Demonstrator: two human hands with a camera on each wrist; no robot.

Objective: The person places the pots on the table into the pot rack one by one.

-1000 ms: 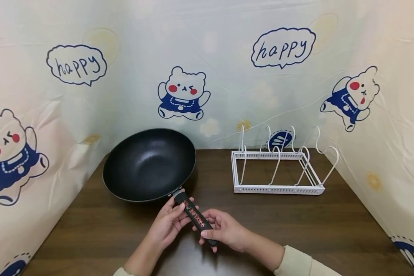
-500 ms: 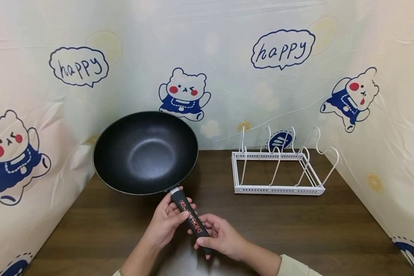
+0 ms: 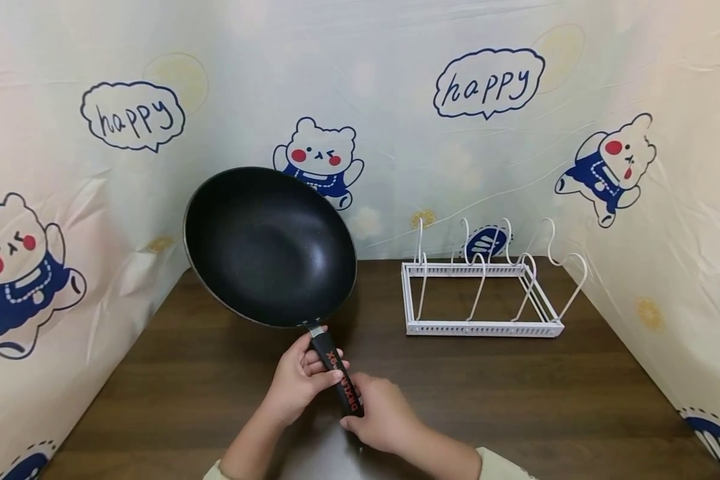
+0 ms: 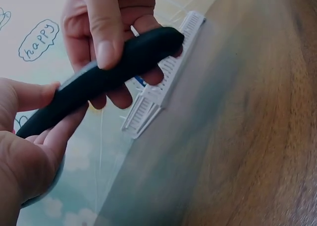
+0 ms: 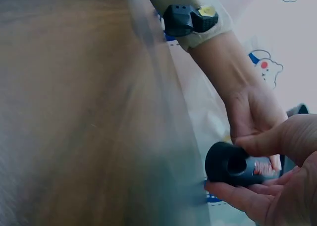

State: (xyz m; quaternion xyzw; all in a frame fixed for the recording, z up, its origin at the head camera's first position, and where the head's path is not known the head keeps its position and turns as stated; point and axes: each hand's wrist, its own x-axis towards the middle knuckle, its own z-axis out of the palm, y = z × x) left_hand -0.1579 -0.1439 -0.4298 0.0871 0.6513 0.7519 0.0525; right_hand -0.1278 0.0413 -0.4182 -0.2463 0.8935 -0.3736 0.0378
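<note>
A black wok (image 3: 270, 247) is held up over the left part of the table, its inside tilted toward the head camera. Its black handle (image 3: 334, 367) with red lettering points down and to the right. My left hand (image 3: 300, 377) grips the handle near the pan end, thumb across the top and fingers beneath. Lower down, my right hand (image 3: 387, 413) holds the handle's end between thumb and fingers. In the left wrist view the handle (image 4: 104, 77) runs between both hands. The right wrist view shows the hole in the handle's end (image 5: 237, 165).
A white rack (image 3: 486, 328) with several upright curved wire dividers stands at the back right of the brown wooden table (image 3: 516, 407). A printed cloth (image 3: 390, 80) with cartoon bears hangs behind and along both sides.
The wok has risen and tipped more upright toward the head camera, then shifted slightly right. Its handle has turned steeper. Both hands keep hold of the handle; the rack has stayed put.
</note>
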